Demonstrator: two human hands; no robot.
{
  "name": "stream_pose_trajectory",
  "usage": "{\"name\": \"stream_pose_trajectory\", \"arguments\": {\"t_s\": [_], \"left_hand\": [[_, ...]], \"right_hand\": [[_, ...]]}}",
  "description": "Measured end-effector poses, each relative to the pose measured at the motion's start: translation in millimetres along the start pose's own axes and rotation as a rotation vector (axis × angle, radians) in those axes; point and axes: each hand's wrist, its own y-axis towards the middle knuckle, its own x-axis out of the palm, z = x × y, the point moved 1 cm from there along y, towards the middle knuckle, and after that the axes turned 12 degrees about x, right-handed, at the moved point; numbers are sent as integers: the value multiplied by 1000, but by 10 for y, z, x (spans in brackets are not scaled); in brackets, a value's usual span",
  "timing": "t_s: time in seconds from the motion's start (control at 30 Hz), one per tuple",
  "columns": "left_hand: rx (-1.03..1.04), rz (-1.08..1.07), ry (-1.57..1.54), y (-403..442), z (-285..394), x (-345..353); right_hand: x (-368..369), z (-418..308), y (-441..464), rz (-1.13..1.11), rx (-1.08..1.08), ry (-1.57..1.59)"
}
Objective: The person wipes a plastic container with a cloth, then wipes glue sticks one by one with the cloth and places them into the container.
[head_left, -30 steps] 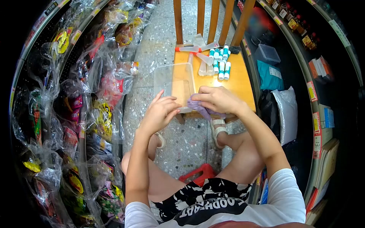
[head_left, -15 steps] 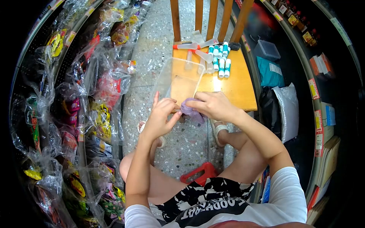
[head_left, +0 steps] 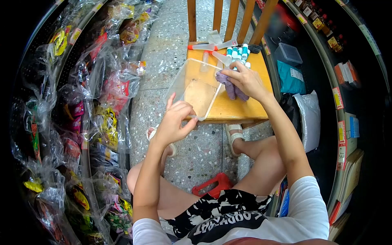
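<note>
Presently pinching a crumpled purple cloth [head_left: 233,89] with the right hand [head_left: 247,81] at the far right corner of a clear rectangular plastic box [head_left: 198,92], lengthwise away partly over a yellow wooden seat [head_left: 241,109], and gripping its near corner with the left hand [head_left: 176,121].

A single head-worn camera is looking forward and steeply down past the wearer's white shirt [head_left: 308,204], with the left hand [head_left: 176,118] and right hand [head_left: 247,81] appearing near mid-picture. Its wide view is facing a wooden chair [head_left: 249,111] close ahead and taking in the speckled floor [head_left: 196,159], while bending the left shelves [head_left: 87,122] and right shelves [head_left: 340,134] into curves inside blackening corners.
</note>
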Motion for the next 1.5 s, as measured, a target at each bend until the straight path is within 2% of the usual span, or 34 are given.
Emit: {"name": "stream_pose_trajectory", "arguments": {"t_s": [0.03,0.13,0.17,0.27,0.37,0.4,0.5,0.63,0.73,0.93,1.17,1.2,1.33,1.43,1.5], "left_hand": [[-4,-3,3,-3,5,-3],[14,52,80,-59,30,19],[25,80,118,-91,40,43],[-183,473,211,-198,41,142],[-579,734,-321,-352,-204,265],[-769,676,-615,-397,-244,249],[-863,658,-1024,-429,-259,389],[-697,614,-947,-323,-330,455],[-664,759,-1157,-206,-151,336],[-488,883,-939,-121,-161,169],[-341,941,-878,36,-113,59],[-338,947,-859,43,-122,81],[-411,905,-820,73,-33,170],[-400,831,-818,53,2,258],[-399,818,-827,59,45,327]], "right_hand": [[-14,-11,9,43,-39,13],[-50,-93,7,-140,59,99],[-49,-102,2,-139,60,103],[-16,-81,-47,-123,67,107],[32,-48,-139,-94,83,99],[32,-55,-165,-93,86,105],[0,-132,-240,-97,65,131],[-32,-213,-287,-13,-10,140],[-97,-266,-297,3,-20,159],[-225,-275,-203,73,-40,210],[-674,-622,-47,532,85,506],[-744,-699,-39,539,133,615],[-670,-842,19,466,262,970],[-221,-854,74,268,370,993],[40,-893,78,63,532,1082]]}}
